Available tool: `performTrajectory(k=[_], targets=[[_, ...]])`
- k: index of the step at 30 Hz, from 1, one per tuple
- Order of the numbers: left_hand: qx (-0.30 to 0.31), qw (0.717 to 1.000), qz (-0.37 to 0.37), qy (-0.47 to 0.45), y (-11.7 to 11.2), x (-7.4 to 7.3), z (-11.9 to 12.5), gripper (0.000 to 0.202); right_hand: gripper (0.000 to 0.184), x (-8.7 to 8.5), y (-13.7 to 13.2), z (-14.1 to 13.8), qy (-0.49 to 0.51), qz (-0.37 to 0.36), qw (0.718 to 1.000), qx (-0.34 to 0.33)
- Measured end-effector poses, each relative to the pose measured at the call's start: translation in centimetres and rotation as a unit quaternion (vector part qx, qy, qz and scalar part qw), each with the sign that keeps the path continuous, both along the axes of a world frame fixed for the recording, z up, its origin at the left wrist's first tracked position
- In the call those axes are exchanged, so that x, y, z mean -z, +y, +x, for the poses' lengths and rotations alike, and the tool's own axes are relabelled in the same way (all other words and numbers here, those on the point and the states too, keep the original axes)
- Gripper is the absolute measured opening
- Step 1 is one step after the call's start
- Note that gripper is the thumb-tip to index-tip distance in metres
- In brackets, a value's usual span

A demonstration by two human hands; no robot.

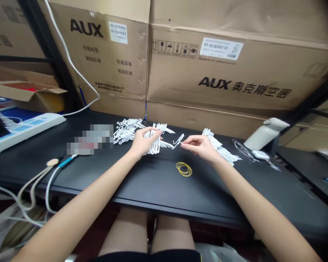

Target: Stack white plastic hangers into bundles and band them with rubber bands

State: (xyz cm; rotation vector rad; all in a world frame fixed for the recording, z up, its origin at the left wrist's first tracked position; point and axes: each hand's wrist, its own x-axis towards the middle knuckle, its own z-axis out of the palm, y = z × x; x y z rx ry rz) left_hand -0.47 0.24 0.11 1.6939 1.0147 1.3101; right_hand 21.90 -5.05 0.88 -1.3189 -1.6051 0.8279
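My left hand [142, 142] is closed round a bundle of small white plastic hangers [154, 142] held just above the black table [153, 182]. My right hand [199, 145] pinches the hook end of one white hanger [177, 141] that sticks out of that bundle. A loose pile of the same white hangers [125, 130] lies behind my left hand. Another stack of white hangers [221, 148] lies under and behind my right hand. Several yellow rubber bands [184, 169] lie on the table in front of my hands.
Large AUX cardboard boxes [213, 69] wall off the back of the table. A white power strip [22, 128] and cables [38, 182] lie at the left. A white bottle [265, 134] lies on its side at the right, beside a clear plastic bag [242, 148].
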Motion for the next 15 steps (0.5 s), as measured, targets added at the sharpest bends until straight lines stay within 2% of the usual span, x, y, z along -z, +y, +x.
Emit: performTrajectory(k=[7,11,15], targets=[[0.005,1.0,0.018,0.019,-0.2,-0.2,0.0,0.03,0.032,-0.3,0.1,1.2,-0.023,-0.055,0.995,-0.074],[0.045,0.998,-0.005,0.039,-0.7,-0.4,0.2,0.03,0.03,-0.1,-0.1,0.2,0.007,-0.045,0.996,-0.08],[0.089,0.994,0.006,0.055,-1.4,-0.5,0.6,0.028,0.029,0.1,-0.5,-0.7,0.029,-0.046,0.995,-0.085]])
